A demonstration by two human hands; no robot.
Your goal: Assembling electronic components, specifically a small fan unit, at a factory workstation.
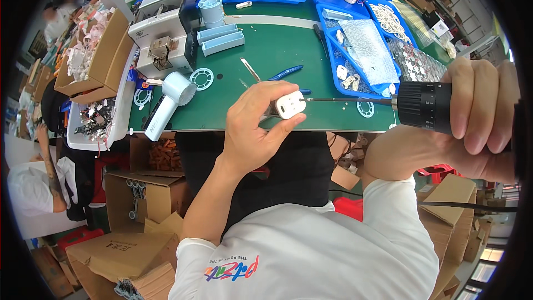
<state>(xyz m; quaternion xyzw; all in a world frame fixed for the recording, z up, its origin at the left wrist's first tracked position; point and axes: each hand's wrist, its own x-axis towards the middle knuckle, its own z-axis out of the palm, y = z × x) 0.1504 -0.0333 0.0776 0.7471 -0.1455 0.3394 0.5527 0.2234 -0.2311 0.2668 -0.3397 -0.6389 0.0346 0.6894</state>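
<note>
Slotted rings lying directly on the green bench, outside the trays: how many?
3: one ring just right of the light-blue fan, one left of it, one below the electric screwdriver's shaft. More may be hidden behind the left hand.

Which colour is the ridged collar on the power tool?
Black; the ridged collar shows best in the head view.
</note>
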